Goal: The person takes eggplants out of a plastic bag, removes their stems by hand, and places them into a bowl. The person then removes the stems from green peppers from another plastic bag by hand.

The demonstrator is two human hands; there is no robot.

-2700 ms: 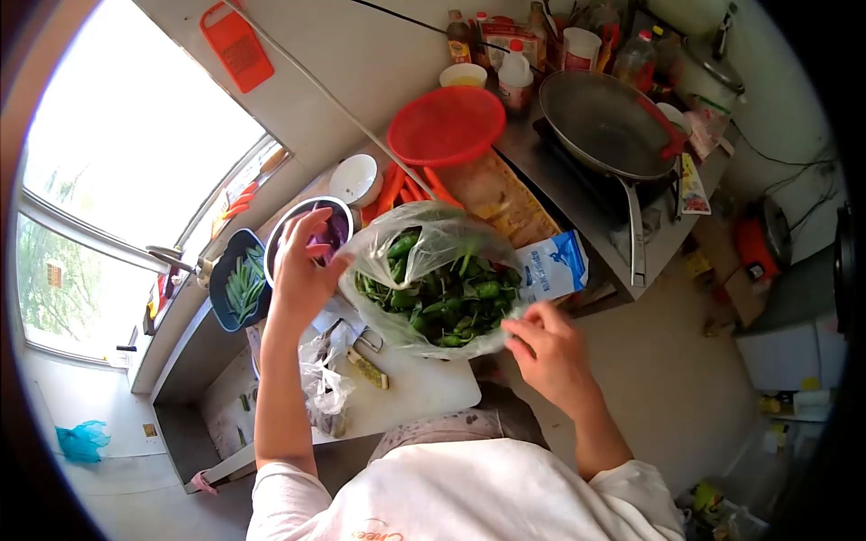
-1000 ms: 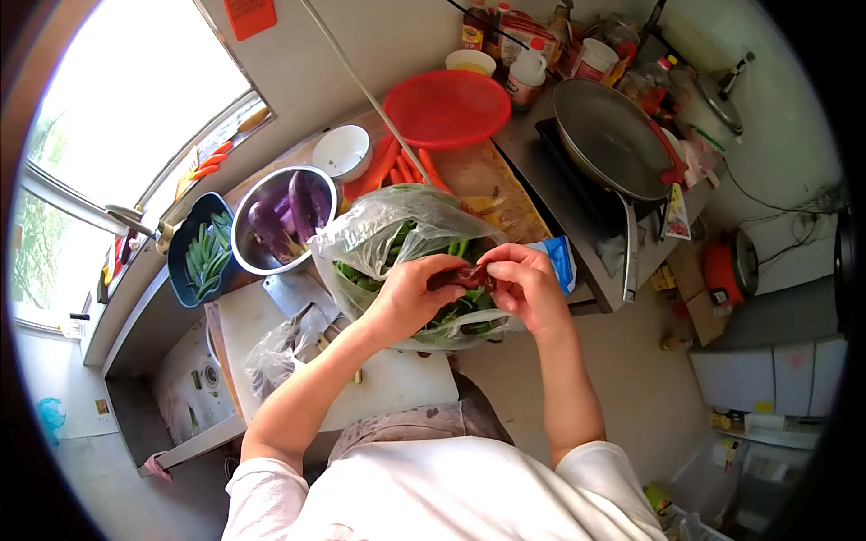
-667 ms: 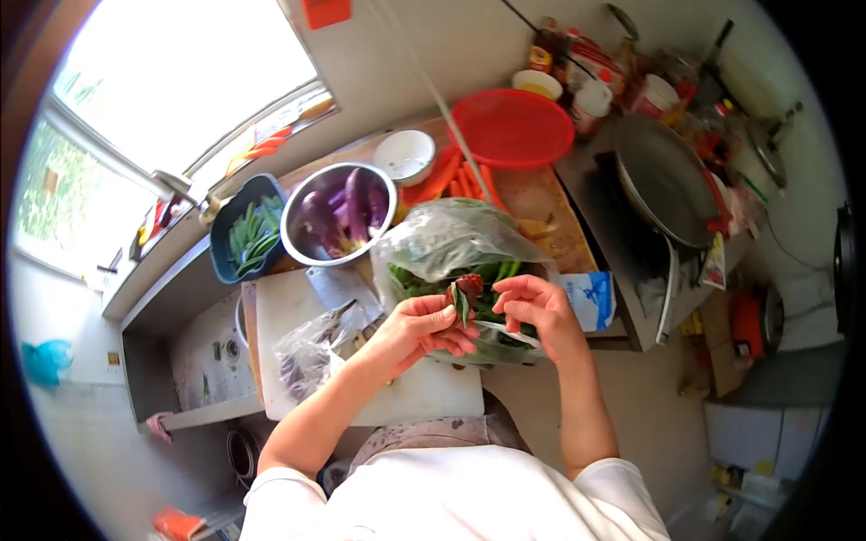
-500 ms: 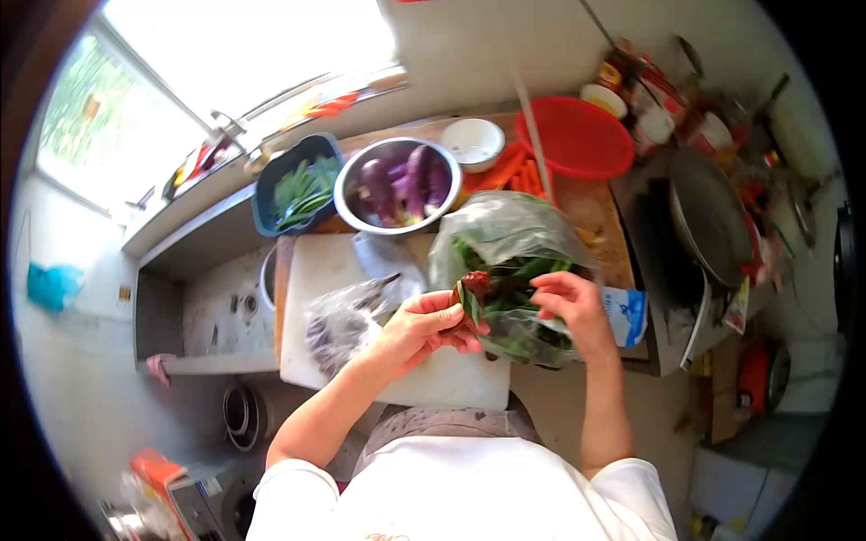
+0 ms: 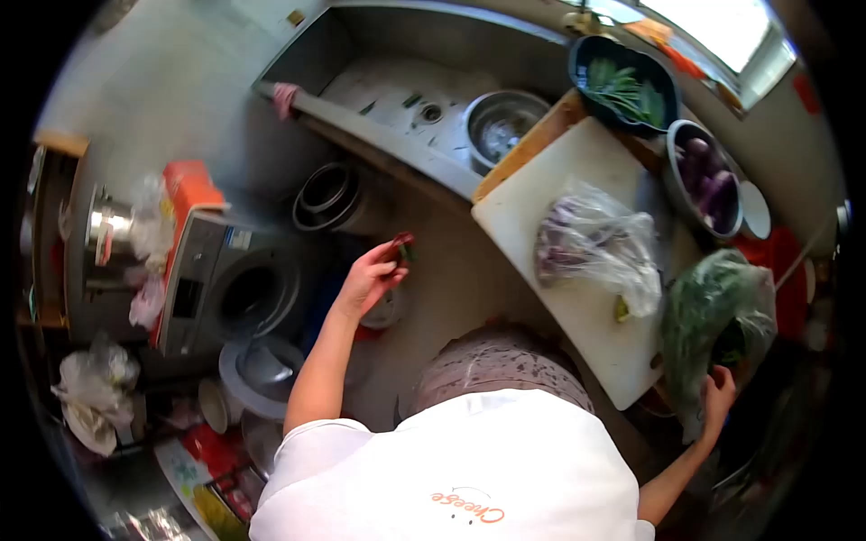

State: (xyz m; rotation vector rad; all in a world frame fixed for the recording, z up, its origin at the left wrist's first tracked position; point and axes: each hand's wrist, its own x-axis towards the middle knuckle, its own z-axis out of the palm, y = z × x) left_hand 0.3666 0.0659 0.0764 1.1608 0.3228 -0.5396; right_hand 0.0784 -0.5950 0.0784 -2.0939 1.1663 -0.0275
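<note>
My left hand (image 5: 368, 281) is out over the floor, its fingers closed on a small dark red and green piece (image 5: 401, 247). Far to the right, my right hand (image 5: 718, 397) is at the lower edge of the clear bag of green peppers (image 5: 708, 311); its fingers are curled, and whether they grip the plastic is hard to tell. On the white cutting board (image 5: 550, 236) between them lies a clear bag with purplish contents (image 5: 600, 243), beside a small green piece (image 5: 622, 308).
A sink (image 5: 379, 77) with a metal basin (image 5: 505, 126) runs along the top. Green beans fill a dark blue basket (image 5: 627, 86); eggplants (image 5: 708, 180) fill a metal bowl. At left are a washing machine (image 5: 194, 284), its open door (image 5: 262, 370), and nested buckets (image 5: 327, 197) under the sink.
The view has swung left toward the sink and washing machine. My left hand has carried the red and green piece away from the pepper bag, while my right hand has stayed near the bag.
</note>
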